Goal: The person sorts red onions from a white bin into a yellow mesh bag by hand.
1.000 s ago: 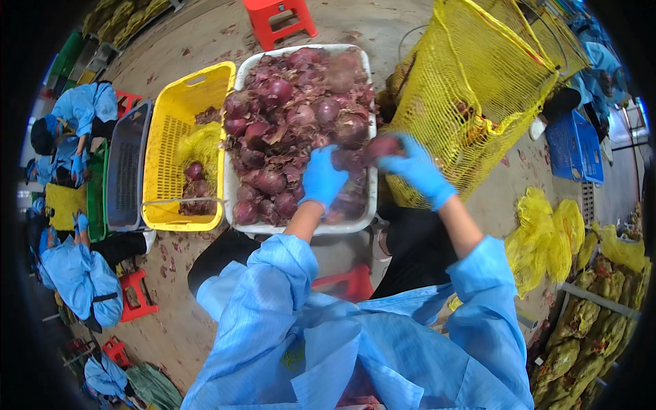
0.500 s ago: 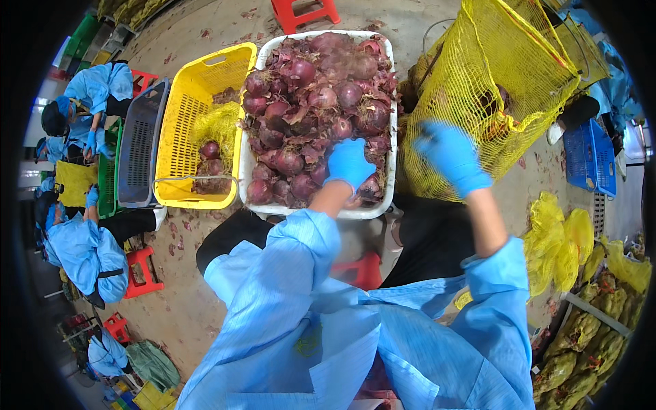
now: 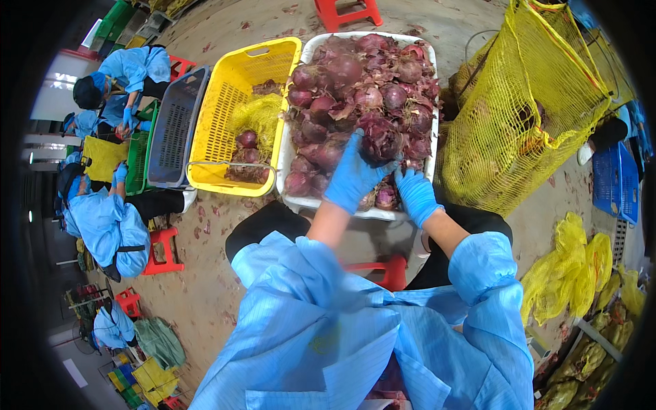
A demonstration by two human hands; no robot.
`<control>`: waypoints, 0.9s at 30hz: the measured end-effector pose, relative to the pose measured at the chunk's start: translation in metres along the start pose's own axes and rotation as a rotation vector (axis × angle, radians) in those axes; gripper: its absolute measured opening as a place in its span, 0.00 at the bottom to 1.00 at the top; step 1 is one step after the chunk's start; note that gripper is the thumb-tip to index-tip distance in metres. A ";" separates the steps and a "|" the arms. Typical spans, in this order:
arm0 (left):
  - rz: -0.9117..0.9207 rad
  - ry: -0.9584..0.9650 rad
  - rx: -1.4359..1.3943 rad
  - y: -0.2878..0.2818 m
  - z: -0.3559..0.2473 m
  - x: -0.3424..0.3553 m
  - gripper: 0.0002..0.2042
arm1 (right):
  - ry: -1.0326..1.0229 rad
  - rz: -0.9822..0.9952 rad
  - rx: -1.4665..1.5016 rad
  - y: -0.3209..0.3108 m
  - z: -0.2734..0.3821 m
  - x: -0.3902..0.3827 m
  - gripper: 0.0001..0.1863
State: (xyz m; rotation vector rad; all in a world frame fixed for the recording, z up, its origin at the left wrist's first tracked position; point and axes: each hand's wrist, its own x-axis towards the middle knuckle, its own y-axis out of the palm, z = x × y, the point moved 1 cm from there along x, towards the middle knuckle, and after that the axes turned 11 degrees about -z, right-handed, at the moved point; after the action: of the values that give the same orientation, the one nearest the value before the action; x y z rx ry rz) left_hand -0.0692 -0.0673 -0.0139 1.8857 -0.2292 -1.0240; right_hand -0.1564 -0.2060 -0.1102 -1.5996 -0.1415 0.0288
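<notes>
a red onion (image 3: 380, 140) is held in the left hand (image 3: 354, 178). whether anything is gripped by the right hand (image 3: 417, 194) cannot be told

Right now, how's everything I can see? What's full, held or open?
White tub: heaped with onions
Yellow crate: partly filled, netting inside
Yellow mesh bag: upright, mouth seemingly open
Left hand: curled around large onion
Large onion: held
Right hand: at tub's near edge, grip unclear

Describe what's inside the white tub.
Inside the white tub is a heap of red onions with loose papery skins; the left hand holds one onion over it. The heap covers the lower layers and the tub's floor, so neither shows.
</notes>
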 end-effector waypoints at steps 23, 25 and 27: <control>-0.231 0.391 0.651 -0.014 -0.083 -0.049 0.30 | 0.541 0.214 2.425 -0.122 -0.029 0.049 0.27; -0.234 0.146 0.851 0.011 -0.032 -0.049 0.30 | 0.521 0.136 2.389 -0.117 -0.028 0.050 0.26; -0.038 0.122 0.595 0.017 -0.001 -0.037 0.27 | 0.498 0.102 2.370 -0.116 -0.025 0.051 0.26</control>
State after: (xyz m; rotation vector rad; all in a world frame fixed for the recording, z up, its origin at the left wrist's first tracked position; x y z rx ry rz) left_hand -0.0876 -0.0558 0.0210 2.4851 -0.4672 -0.9230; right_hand -0.1116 -0.2218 0.0100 0.7812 0.3123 -0.0986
